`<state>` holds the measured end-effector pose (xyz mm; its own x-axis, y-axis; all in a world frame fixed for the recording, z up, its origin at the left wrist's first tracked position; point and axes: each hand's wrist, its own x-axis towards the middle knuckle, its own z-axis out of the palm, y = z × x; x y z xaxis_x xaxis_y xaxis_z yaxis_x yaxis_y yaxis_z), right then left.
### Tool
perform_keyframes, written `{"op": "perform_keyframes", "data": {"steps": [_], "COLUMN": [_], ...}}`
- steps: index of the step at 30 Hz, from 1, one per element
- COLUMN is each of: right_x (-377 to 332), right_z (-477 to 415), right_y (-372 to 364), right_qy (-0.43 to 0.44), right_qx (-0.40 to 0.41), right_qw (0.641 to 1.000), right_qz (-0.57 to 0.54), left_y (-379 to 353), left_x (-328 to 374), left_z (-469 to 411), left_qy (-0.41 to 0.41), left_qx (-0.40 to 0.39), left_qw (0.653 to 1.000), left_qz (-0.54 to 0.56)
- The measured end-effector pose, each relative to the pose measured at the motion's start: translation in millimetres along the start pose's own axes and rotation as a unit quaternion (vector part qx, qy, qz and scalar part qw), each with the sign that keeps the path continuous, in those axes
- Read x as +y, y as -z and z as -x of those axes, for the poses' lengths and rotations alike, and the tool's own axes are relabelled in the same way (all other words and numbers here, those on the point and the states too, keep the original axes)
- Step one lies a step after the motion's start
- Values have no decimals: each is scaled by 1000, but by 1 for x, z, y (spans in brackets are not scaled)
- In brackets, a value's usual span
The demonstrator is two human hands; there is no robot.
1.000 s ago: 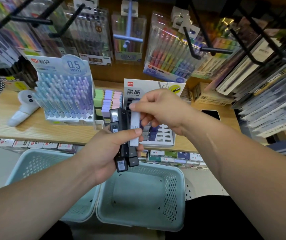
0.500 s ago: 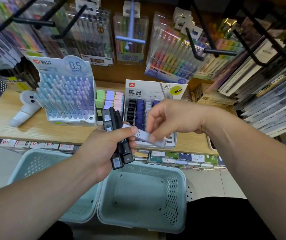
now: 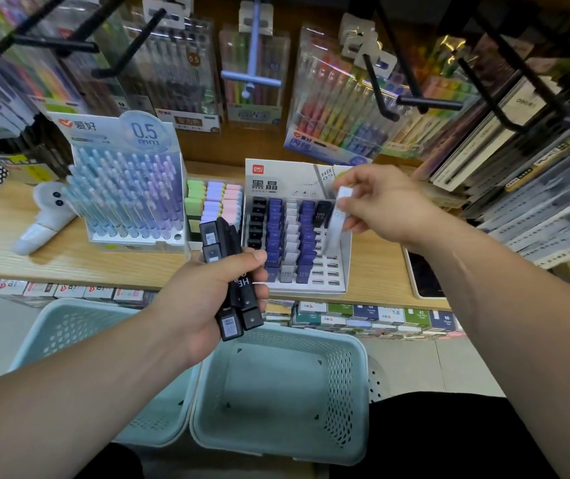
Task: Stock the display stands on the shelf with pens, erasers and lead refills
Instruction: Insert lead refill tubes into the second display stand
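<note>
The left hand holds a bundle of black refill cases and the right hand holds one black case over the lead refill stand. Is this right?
No. The head view shows the right hand pinching a whitish case, not a black one, over the lead refill stand. The left hand holds black cases.

Pale wooden shelf [image 3: 69,264]: clear plastic pen display stand [image 3: 128,188] left, tiered pastel eraser tray [image 3: 214,202] just right of it, white card lead-refill stand [image 3: 332,274] right again. Flat dark phone [image 3: 421,274] at right end; two perforated plastic baskets [image 3: 276,451] below front edge.
</note>
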<state>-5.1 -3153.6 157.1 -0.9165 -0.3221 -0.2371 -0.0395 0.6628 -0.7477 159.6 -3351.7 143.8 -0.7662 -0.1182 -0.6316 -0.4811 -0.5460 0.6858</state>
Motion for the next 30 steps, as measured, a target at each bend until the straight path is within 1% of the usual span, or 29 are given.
{"op": "perform_keyframes", "data": {"steps": [2, 3, 5, 8, 13, 17, 22, 27, 30], "right_x": [15, 21, 28, 32, 40, 44, 44, 46, 48], "right_z": [-8, -10, -11, -11, -16, -18, -22, -23, -24], "right_y": [4, 4, 4, -1, -12, -16, -18, -18, -19], "right_qy": [14, 26, 48, 75, 104, 133, 130, 125, 126], "right_qx": [64, 83, 105, 125, 96, 77, 75, 71, 67], "right_qw": [995, 990, 979, 969, 968, 956, 952, 958, 953], "right_qz": [72, 112, 169, 199, 205, 251, 266, 250, 268], "left_y": [0, 0, -1, -1, 0, 1, 2, 2, 2], "left_x": [0, 0, 0, -1, -1, 0, 0, 1, 1], "left_z": [0, -1, -1, -1, -3, -4, -5, -4, -3], "left_qy": [2, 2, 1, -2, 4, 7, 5, 8, 9], "left_qx": [-1, 0, 0, -1, -3, -1, 0, 0, 1], "left_qw": [1000, 1000, 1000, 1000, 1000, 1000, 1000, 1000, 1000], "left_qz": [1, 1, 0, -2, -1, -1, -1, 2, 2]}}
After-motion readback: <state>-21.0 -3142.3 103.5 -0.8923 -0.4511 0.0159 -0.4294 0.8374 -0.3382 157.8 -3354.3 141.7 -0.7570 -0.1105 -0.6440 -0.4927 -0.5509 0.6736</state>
